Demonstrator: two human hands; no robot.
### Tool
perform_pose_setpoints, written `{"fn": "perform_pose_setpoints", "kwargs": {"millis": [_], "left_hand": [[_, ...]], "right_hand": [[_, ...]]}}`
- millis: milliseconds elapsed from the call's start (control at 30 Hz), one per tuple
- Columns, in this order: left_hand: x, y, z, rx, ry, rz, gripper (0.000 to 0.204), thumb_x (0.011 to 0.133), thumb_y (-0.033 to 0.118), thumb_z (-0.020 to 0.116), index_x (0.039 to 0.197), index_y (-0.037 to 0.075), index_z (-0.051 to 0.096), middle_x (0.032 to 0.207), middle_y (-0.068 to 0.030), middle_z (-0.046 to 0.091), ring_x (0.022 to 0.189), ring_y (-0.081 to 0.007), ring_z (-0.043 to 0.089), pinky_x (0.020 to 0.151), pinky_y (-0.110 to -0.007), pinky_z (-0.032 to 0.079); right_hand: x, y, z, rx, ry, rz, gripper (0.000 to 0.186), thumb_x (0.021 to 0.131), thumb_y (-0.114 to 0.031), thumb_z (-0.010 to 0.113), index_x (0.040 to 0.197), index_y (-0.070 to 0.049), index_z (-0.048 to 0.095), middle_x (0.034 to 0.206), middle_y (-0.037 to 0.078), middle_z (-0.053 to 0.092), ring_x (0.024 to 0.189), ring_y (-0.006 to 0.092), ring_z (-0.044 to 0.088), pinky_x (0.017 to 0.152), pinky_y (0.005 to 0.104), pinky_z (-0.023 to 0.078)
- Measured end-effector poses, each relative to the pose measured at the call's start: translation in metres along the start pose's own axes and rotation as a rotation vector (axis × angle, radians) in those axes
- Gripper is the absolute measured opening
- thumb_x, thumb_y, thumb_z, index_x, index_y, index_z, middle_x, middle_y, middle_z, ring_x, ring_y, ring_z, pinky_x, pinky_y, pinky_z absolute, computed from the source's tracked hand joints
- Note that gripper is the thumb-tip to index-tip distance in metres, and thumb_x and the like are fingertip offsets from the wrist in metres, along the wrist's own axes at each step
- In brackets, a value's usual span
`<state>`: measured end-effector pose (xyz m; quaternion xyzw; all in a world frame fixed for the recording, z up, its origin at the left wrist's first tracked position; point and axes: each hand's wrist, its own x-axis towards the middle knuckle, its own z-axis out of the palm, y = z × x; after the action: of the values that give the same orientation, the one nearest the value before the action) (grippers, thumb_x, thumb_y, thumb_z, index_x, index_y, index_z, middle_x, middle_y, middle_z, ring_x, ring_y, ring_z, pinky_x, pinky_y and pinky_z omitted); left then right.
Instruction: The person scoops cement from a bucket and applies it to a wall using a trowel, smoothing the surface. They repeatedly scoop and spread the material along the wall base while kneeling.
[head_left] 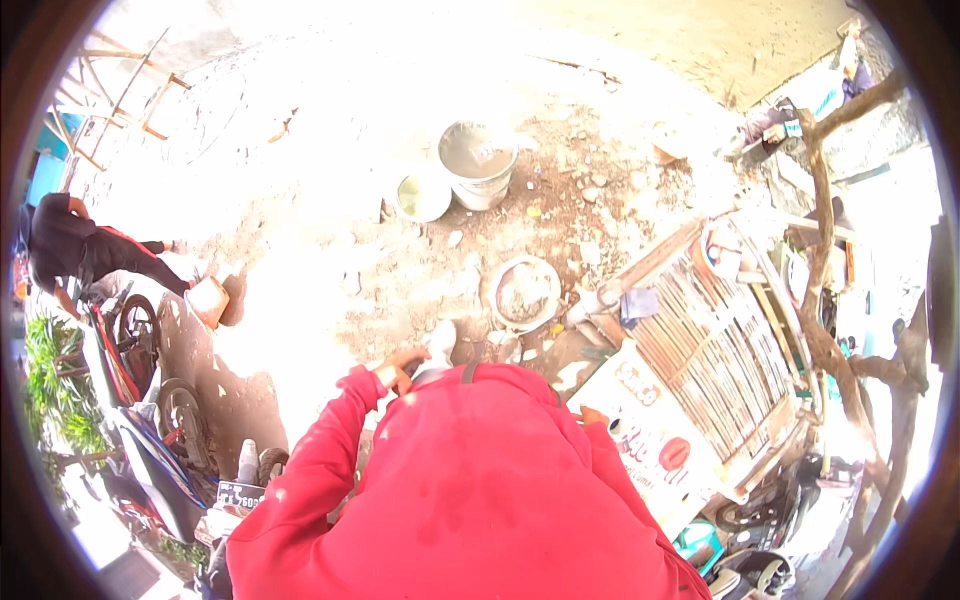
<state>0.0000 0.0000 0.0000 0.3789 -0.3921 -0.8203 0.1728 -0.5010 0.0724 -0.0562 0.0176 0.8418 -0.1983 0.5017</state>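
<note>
While the person is wearing a red top [480, 470], the head view is showing the L hand [398, 371] bending its fingers by the top's front edge; can't tell if it's grasping anything. The R hand [594, 416] is mostly hiding, grip unclear too, w/ a white printed board [690, 408] lying just beside it. Fwd of both hands, approx. between them, a round basin [524, 327] is sitting on dirt; farther fwd, a bucket [482, 194] & small pail [426, 213] are standing.
</note>
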Motion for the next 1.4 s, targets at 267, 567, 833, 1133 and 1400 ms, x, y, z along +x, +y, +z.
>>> {"fn": "perform_pose_setpoints", "kwargs": {"millis": [267, 567, 833, 1133, 1400], "left_hand": [[0.043, -0.024, 0.076, 0.498, 0.219, -0.125, 0.05, 0.081, 0.028, 0.06, 0.128, 0.013, 0.057, 0.122, -0.0179, 0.06, 0.107, -0.0327, 0.06, 0.098, -0.036, 0.043], [0.07, 0.058, 0.131, 1.028, 0.276, -0.559, 0.059, 0.081, 0.051, 0.055, 0.12, 0.006, 0.062, 0.115, -0.0157, 0.065, 0.108, -0.0337, 0.061, 0.089, -0.042, 0.047], [0.022, 0.043, 0.134, 0.94, 0.285, -0.304, 0.055, 0.086, 0.052, 0.054, 0.116, 0.007, 0.064, 0.111, -0.0181, 0.065, 0.1, -0.0311, 0.064, 0.085, -0.041, 0.049], [-0.059, 0.073, 0.206, 0.811, 0.701, -0.157, 0.046, 0.088, 0.045, 0.057, 0.109, 0.005, 0.065, 0.098, -0.02, 0.068, 0.084, -0.0341, 0.066, 0.078, -0.038, 0.051], [-0.091, 0.023, 0.257, 0.479, 0.839, -0.146, 0.044, 0.091, 0.039, 0.05, 0.119, 0.007, 0.06, 0.106, -0.0234, 0.064, 0.099, -0.0359, 0.062, 0.086, -0.042, 0.048]], "right_hand": [[0.027, -0.106, 0.01, -0.096, -0.355, -0.282, 0.032, 0.087, -0.021, 0.064, 0.112, -0.005, 0.054, 0.093, 0.015, 0.066, 0.067, 0.0294, 0.068, 0.049, 0.0369, 0.055], [-0.053, -0.154, 0.125, -0.898, -0.917, -0.876, 0.028, 0.08, -0.019, 0.07, 0.104, -0.006, 0.069, 0.088, 0.007, 0.07, 0.07, 0.0141, 0.066, 0.06, 0.0301, 0.054], [-0.129, -0.117, 0.215, -1.402, -1.513, -1.124, 0.031, 0.072, -0.009, 0.071, 0.102, -0.004, 0.07, 0.089, 0.009, 0.071, 0.081, 0.0174, 0.067, 0.077, 0.0312, 0.052], [-0.208, -0.105, 0.213, -1.464, -1.821, -1.166, 0.016, 0.072, 0.0, 0.071, 0.087, -0.002, 0.068, 0.081, 0.006, 0.068, 0.078, 0.0164, 0.064, 0.073, 0.0294, 0.051], [-0.226, -0.083, 0.219, -1.911, -1.969, -0.998, 0.019, 0.074, -0.012, 0.07, 0.088, 0.001, 0.068, 0.077, 0.007, 0.068, 0.074, 0.0117, 0.062, 0.068, 0.0287, 0.05]]}}
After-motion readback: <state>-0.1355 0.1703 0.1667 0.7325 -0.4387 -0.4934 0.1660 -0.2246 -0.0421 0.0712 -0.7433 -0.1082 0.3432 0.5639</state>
